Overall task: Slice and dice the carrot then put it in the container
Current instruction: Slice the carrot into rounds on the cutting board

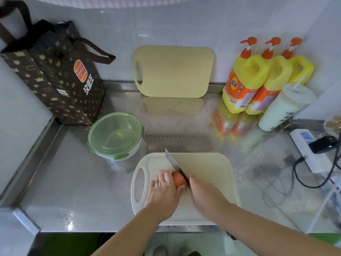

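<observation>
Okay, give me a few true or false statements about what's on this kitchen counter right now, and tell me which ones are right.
1. The left hand holds the orange carrot on the white plastic cutting board. True.
2. The right hand rests empty on the board. False: it grips the steel knife, blade across the carrot.
3. The round container with the green lid is open. False: the lid sits on it.
4. Three yellow pump bottles stand by the tiled wall. True.
5. The pale yellow cutting board lies flat. False: it leans upright against the wall.
</observation>
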`<act>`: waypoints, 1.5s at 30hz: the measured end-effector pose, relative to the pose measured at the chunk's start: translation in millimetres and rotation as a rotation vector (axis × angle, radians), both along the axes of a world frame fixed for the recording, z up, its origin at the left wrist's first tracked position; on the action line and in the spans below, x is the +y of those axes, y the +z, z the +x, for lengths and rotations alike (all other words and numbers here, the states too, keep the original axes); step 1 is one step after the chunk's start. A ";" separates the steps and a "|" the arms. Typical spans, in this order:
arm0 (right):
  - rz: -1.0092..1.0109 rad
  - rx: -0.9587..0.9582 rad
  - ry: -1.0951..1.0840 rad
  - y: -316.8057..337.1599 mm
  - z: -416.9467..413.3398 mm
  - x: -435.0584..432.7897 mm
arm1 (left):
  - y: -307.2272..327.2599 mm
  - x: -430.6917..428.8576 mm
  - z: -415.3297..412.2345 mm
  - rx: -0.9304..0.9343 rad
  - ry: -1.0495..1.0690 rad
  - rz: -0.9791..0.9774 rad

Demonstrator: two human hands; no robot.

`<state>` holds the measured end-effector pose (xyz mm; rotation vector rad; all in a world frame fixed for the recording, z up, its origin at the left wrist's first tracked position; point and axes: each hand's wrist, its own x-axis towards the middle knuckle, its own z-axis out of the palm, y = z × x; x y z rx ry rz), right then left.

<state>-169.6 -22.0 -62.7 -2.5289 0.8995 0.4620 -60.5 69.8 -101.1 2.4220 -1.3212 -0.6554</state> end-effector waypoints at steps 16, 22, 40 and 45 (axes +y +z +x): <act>-0.190 -0.042 -0.054 -1.8 -29.7 -64.0 | 9.8 -3.7 19.7 0.021 -0.111 0.044; -0.269 -0.036 -0.081 -12.2 -18.1 -102.8 | 9.6 -14.8 22.7 0.090 -0.082 0.013; -0.140 -0.272 -0.142 0.1 -22.2 -101.6 | 6.1 -17.0 33.8 0.230 -0.024 -0.052; -0.069 -0.271 -0.209 10.2 -30.3 -81.9 | 5.0 -16.9 25.0 0.352 0.148 -0.172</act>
